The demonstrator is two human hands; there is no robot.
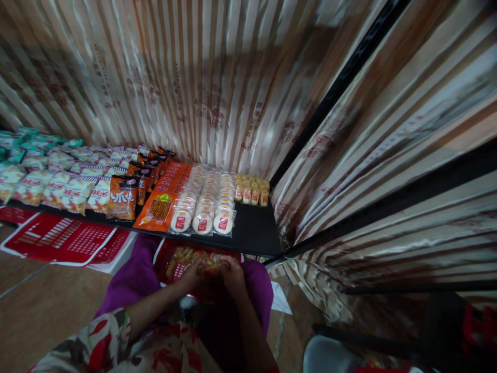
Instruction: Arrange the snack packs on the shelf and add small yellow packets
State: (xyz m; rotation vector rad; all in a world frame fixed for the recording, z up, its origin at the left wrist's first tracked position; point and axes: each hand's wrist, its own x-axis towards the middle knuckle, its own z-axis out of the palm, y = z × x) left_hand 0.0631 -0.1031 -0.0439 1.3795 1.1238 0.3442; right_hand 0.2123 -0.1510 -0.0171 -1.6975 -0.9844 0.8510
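Note:
Both hands are close together over a red basket (158, 263) that sits between my knees, below the shelf edge. My left hand (193, 275) and my right hand (232, 273) have their fingers closed on a small yellow wrapped snack packet (212, 268), one at each side of it. Fingers and dim light hide part of the packet. Several similar yellow packets (185, 254) lie in the basket behind my hands. On the black shelf above, small yellow packets (254, 196) with red labels stand grouped in rows at the right.
The black shelf (252, 228) also carries rows of round white crackers (202, 223), an orange bag (158, 204), brown packets (123, 197) and white chip bags (73, 191). Another red basket (58, 238) stands at left. Black frame bars (334, 93) and striped curtains (217, 77) enclose the shelf.

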